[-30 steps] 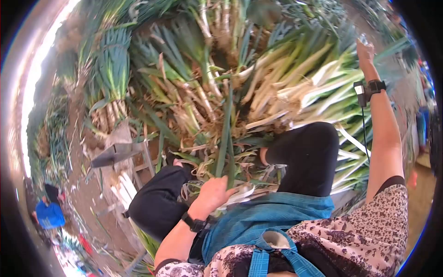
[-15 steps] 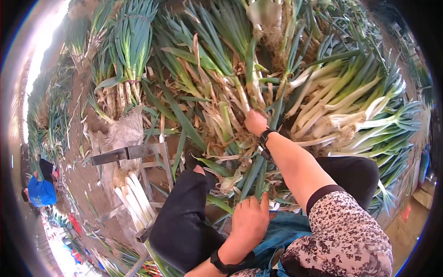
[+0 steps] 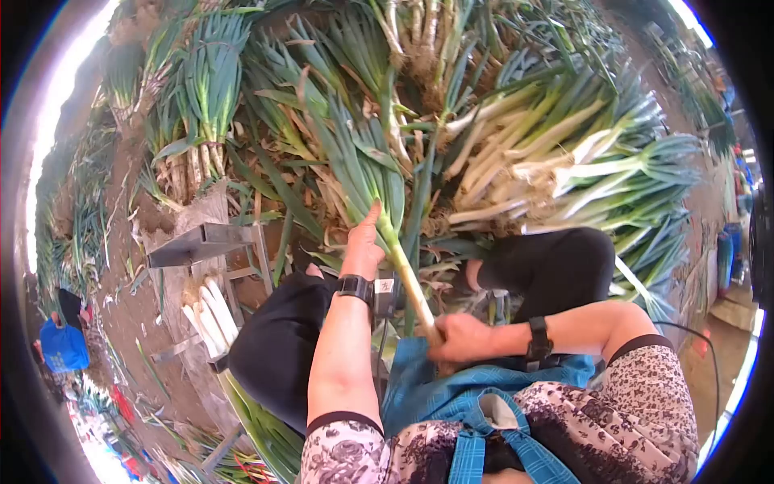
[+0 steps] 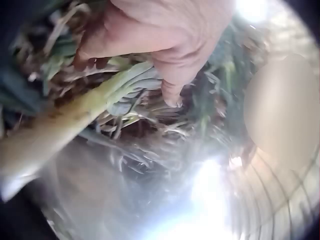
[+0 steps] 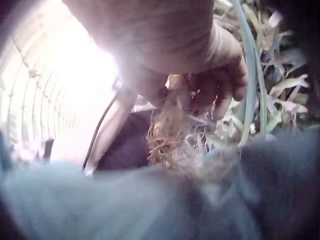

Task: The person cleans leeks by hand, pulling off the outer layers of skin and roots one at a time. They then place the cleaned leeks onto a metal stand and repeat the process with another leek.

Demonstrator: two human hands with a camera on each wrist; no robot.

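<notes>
Leek point(image 3: 412, 282) slants forward-left from right hand point(image 3: 466, 337), fingers curled round root end point(image 5: 167, 127); left hand point(image 3: 364, 248), fingers spread, nearer leaves point(image 3: 367, 165).

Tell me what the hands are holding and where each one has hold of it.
A leek: the left hand grips it where the pale stalk meets the green leaves, the right hand just above the roots.
</notes>
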